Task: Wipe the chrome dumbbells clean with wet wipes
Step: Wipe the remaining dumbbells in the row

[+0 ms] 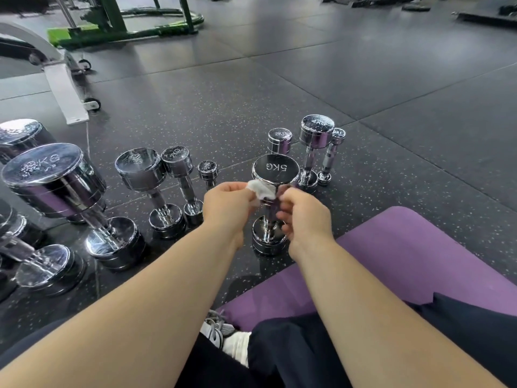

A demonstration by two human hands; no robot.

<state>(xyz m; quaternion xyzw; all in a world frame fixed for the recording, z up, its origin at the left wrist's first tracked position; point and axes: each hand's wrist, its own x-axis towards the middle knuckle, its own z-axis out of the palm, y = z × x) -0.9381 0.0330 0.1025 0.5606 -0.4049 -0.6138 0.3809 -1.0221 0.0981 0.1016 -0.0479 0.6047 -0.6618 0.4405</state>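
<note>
Mid-frame, the dumbbell (pixel 275 168) is standing on end. The left hand (pixel 228 205) is pinching the wipe (pixel 261 190) against its top head; the right hand (pixel 306 219) is curling round the handle (pixel 268 228). Heavy, slick chrome: gripping the handle seems safest.

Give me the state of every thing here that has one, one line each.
5KG dumbbell, upright on the floor.
wet wipe, crumpled, pressed against the 5KG dumbbell.
left hand, pinches the wet wipe.
right hand, fingers curled beside the 5KG dumbbell; hold unclear.
4KG dumbbell, upright, untouched.
purple mat, flat on the floor.
</note>
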